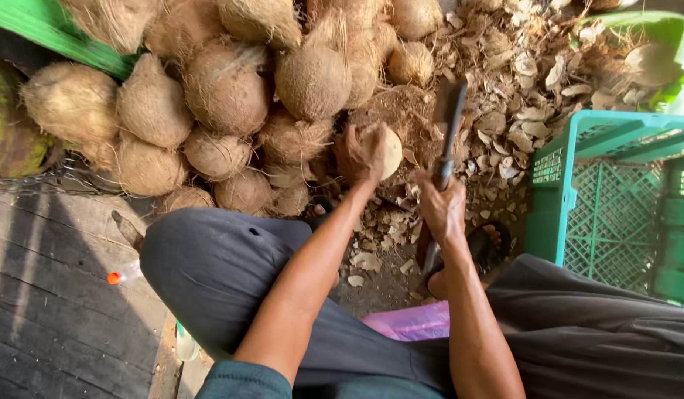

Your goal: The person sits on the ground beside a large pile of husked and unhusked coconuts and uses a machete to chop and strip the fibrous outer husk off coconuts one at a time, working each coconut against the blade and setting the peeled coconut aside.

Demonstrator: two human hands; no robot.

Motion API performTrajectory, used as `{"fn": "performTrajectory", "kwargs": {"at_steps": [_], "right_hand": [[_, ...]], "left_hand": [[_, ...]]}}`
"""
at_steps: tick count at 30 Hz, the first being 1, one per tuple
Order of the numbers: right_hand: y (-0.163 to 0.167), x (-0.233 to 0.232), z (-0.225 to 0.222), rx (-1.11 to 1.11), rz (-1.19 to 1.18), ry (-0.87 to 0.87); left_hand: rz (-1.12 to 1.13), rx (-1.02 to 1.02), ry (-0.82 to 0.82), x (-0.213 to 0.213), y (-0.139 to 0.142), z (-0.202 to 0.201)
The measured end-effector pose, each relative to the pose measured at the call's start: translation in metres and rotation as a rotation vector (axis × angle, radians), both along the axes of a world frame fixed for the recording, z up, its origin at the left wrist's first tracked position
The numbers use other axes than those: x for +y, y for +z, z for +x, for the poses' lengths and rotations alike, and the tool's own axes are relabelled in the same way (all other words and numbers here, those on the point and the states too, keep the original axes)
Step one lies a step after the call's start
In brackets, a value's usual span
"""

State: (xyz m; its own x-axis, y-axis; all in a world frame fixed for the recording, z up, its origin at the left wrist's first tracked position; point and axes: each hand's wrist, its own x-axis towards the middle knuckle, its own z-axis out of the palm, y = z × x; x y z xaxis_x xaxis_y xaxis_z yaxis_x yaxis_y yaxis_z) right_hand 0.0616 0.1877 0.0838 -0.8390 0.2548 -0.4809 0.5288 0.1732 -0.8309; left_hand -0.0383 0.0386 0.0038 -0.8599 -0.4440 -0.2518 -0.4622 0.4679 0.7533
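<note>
The left hand (pixel 360 154) grips a pale, husked coconut (pixel 390 151), its fingers curled over the near side so that only the far right part of the shell shows beyond them. The right hand (pixel 442 207) is clenched around the handle of a cleaver (pixel 447 122), and the dark blade rises up past the fingers, just right of the coconut and close to it; whether blade and shell touch cannot be told.

Beyond and to the left of the left fingers lies a heap of brown, fibrous coconuts (pixel 224 92), the nearest ones just beside the knuckles. Beyond and to the right of the right fingers the ground is strewn with shell chips (pixel 519 111), which also spread below both hands. Well to the right of the right hand stands a green crate (pixel 571 192). Below the right fingers a foot in a dark sandal (pixel 490 247) shows, and nearer the body a pink bag (pixel 412 321) lies between the knees.
</note>
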Motion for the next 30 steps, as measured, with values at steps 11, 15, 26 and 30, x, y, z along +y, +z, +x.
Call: {"fn": "performTrajectory", "kwargs": {"at_steps": [11,15,26,30], "right_hand": [[-0.051,-0.011,0.019,-0.295,0.135,0.222],[-0.045,0.009,0.026,-0.087,0.381,0.349],[-0.015,0.018,0.010,0.092,0.273,0.130],[-0.020,-0.013,0.023,-0.016,0.193,0.156]], "left_hand": [[0.117,0.135,-0.163,-0.021,-0.014,-0.011],[0.109,0.260,-0.426,-0.050,-0.006,-0.013],[0.044,0.238,-0.163,-0.025,-0.010,-0.009],[0.053,0.239,-0.102,-0.021,-0.018,-0.015]]}}
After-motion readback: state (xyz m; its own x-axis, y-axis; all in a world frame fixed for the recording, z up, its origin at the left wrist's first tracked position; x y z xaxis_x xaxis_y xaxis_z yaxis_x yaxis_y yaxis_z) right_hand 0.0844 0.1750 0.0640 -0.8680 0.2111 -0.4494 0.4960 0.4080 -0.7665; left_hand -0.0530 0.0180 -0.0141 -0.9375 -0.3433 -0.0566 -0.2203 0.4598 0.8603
